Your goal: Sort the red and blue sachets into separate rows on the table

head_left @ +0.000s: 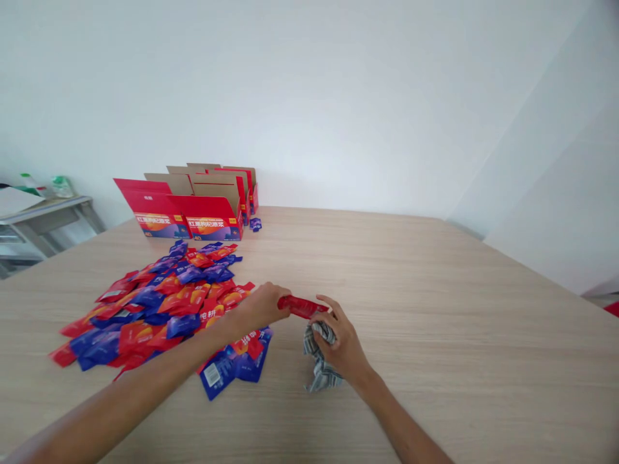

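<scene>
Two hands: both busy. The left hand is pinching one end of a red pouch, and the right hand has its fingers curled round a cloth, right up against the pouch's other end.
Red pouch: just the 1, up over the middle of the table, right of the pile.
Cloth: 1, grey stripy thing, bunched up with its tail hanging below the right hand.
Pile: loads of red and blue pouches along the table's left side, overlapping way too much for a proper count.
Boxes: 2 red open-topped ones up front near the far left corner, more stacked up behind, can't get an exact number.
Little purple bit: a small clump beside the boxes, might be more than one packet.
Table: pale wood grain, far edge by a plain white wall.
Room: 1 grey side desk past the left edge, clutter on top.
</scene>
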`<state>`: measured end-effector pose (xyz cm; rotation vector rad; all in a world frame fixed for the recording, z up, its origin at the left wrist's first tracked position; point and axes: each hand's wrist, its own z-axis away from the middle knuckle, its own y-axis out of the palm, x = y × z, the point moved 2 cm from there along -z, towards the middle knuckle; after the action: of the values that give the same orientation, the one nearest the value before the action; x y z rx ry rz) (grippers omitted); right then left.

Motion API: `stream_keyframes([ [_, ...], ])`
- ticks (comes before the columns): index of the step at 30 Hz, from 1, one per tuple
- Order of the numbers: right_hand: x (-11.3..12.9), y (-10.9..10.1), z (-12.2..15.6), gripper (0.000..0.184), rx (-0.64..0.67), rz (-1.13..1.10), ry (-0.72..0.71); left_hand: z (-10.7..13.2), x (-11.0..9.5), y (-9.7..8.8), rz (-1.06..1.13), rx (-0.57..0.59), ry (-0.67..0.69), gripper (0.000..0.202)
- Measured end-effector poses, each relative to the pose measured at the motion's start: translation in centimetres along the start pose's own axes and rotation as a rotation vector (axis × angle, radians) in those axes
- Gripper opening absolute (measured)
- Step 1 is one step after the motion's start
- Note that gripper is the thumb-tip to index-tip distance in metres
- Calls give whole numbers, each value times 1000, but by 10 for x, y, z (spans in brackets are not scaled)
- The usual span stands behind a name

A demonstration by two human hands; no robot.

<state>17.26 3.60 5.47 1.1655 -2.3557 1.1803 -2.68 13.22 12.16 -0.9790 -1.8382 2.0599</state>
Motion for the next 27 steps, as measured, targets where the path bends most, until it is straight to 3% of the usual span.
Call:
stream_keyframes([
  [4,-2,2,-2,16,65,-123,17,28,-14,2,95,-58,30,12],
  [8,-2,4,-4,8,58,-301,155,41,-16,9,237,-168,16,19],
  [11,-1,8,-4,20,100,-514,319,49,-19,34,630,-371,-33,40],
  [15,5,18,0,38,259,-776,511,55,-26,79,1111,-399,-16,67],
  [18,11,30,7,45,335,-909,623,54,-29,97,1272,-401,7,76],
  [21,14,40,14,48,368,-998,740,52,-27,102,1312,-412,35,72],
  [23,14,40,15,45,381,-971,742,50,-25,105,1371,-428,5,70],
  [27,11,23,5,31,269,-706,509,46,-26,113,1721,-465,-210,66],
])
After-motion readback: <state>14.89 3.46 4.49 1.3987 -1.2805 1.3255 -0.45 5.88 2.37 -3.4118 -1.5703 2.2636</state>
